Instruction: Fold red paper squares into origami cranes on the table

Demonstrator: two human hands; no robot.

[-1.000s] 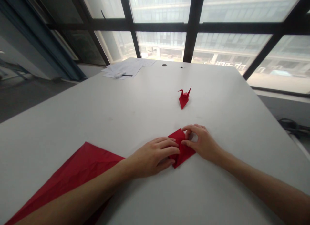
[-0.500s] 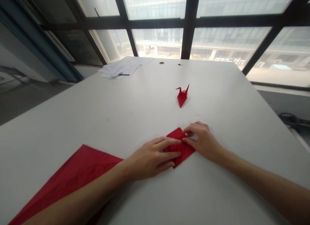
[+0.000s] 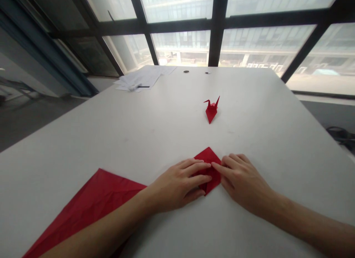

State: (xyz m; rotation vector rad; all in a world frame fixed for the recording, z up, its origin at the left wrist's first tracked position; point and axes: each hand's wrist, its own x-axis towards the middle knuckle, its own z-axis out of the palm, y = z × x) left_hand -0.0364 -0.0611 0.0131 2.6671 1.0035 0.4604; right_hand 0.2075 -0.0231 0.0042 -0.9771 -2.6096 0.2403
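Left fingers (image 3: 197,167) spread over folded red paper (image 3: 215,178) — right fingers (image 3: 223,170) curled, index touching it, pinch unclear.

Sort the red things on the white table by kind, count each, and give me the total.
Paper crane: 1
Small folded paper, by the fingers: 1
Large paper piece, partly behind the left forearm: 1
Total: 3
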